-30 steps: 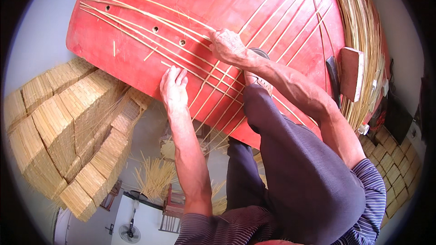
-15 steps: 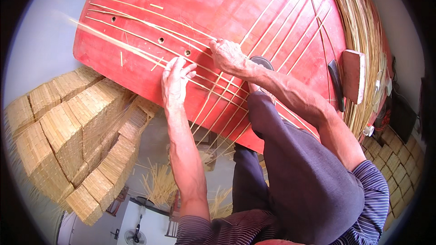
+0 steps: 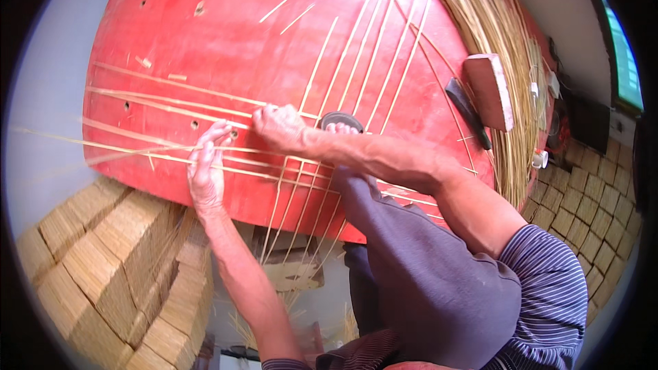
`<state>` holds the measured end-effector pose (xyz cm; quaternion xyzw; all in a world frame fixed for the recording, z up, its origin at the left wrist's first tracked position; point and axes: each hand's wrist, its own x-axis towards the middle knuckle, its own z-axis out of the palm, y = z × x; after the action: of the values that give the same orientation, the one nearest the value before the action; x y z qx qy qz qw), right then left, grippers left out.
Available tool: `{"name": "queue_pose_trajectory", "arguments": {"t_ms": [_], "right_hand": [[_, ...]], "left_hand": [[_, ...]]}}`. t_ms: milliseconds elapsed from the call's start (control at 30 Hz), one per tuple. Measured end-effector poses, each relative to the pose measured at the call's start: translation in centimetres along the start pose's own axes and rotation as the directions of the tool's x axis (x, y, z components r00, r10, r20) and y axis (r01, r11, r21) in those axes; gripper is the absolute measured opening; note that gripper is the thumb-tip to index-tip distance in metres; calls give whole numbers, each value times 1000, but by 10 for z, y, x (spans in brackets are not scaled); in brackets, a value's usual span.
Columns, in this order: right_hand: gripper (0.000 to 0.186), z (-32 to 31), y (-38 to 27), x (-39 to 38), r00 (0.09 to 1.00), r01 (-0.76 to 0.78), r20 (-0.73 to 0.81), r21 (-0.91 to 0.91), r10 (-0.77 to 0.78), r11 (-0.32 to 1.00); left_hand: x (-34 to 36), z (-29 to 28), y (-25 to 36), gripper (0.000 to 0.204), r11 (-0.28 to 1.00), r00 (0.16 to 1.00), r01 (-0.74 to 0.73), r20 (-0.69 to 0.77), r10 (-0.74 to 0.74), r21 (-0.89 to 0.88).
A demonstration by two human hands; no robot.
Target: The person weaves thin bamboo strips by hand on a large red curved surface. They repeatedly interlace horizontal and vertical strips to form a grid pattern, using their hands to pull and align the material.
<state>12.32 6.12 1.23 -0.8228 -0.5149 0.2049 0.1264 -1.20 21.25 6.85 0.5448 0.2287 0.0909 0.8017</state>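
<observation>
Thin pale bamboo strips cross in an open grid on the red board. My left hand is raised at the grid's near left, fingers bent around a long loose strip that reaches out past the board's left edge. My right hand is closed on strips higher up, beside the crossing, with its forearm over my bare foot in a dark sandal. The foot rests on the board among the strips; some crossings lie hidden under my arm and leg.
A reddish brick and a dark flat tool lie at the right, beside a long bundle of strips. Stacked woven bundles fill the lower left and far right. A window shows at upper right.
The view has turned, shifting board and hands leftward and downward in the picture. My left hand has lifted a long strip, whose far end has swung out beyond the board's left edge.
</observation>
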Motion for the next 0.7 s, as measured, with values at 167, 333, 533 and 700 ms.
{"name": "queue_pose_trajectory", "arguments": {"t_ms": [167,333,533,700], "right_hand": [[25,-2,6,3,999,-41,32,27,40,999],[20,2,17,-10,998,-32,-39,202,41,979],[27,9,98,-51,865,107,-493,361,92,926],[32,-58,283,-193,727,-391,-670,-226,148,892]], "left_hand": [[19,-1,-24,72,891,962,260,22,-271,-371],[22,2,-29,73,876,922,338,-64,-381,-345],[24,14,-13,73,948,972,233,10,-236,-215],[24,0,12,68,991,1000,20,-19,-23,-133]]}}
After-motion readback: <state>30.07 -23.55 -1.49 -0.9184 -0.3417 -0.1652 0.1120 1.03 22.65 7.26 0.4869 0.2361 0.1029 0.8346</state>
